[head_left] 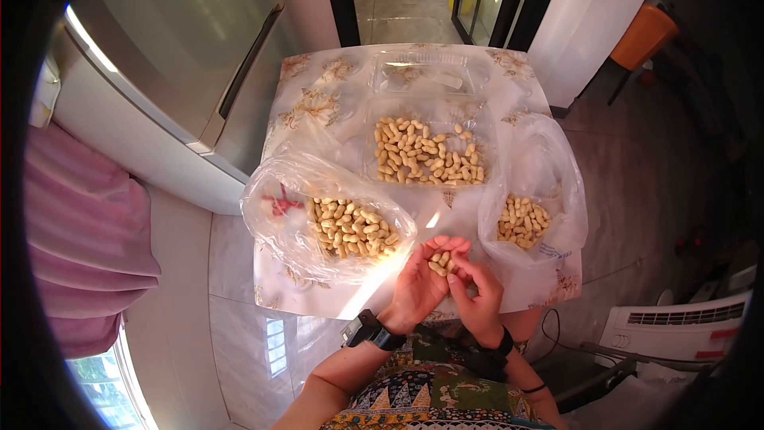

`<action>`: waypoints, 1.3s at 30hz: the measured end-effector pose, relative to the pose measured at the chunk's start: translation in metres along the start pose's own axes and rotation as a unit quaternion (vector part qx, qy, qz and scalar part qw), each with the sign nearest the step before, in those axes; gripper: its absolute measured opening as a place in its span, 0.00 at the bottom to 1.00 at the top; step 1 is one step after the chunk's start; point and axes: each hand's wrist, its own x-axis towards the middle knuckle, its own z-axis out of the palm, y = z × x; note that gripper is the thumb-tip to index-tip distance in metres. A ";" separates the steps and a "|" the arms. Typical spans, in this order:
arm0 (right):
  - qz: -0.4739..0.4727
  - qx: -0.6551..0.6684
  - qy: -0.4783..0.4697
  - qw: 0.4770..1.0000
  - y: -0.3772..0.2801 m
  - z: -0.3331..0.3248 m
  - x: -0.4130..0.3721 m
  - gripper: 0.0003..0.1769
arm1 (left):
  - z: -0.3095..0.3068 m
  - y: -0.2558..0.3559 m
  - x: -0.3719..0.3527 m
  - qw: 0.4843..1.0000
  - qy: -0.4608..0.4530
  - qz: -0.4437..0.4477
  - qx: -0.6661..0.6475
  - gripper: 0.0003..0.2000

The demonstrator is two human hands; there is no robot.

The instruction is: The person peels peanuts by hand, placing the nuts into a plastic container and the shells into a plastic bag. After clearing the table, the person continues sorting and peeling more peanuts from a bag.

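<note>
My left hand [419,283] is cupped palm up near the table's front edge and holds several peanuts [440,262]. My right hand [477,291] is beside it, its fingertips pinching at those peanuts. A clear plastic bag [270,207] of peanuts lies to the left of my hands. Another clear bag [557,183] with peanuts sits to the right. Behind them stands an open clear container [485,139] with a layer of peanuts.
The small table has a floral plastic cover [318,95]. The container's empty lid [430,72] lies at the back. A steel fridge [175,56] stands on the left, an orange chair [645,36] at the far right, and a white appliance [684,330] on the floor.
</note>
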 end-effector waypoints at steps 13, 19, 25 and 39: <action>0.033 0.002 -0.024 0.999 -0.002 0.005 0.002 0.17 | 0.001 0.004 -0.003 0.999 -0.004 -0.034 0.028 0.25; 0.035 0.003 -0.019 0.999 0.005 0.005 -0.001 0.09 | -0.002 0.002 -0.002 0.999 -0.006 -0.031 0.013 0.24; 0.021 0.009 -0.007 1.000 0.006 0.005 -0.003 0.08 | -0.004 0.001 -0.001 1.000 -0.015 -0.023 0.013 0.24; 0.018 0.010 -0.004 1.000 0.005 0.003 -0.004 0.10 | -0.005 0.000 0.000 0.999 0.000 -0.027 0.027 0.24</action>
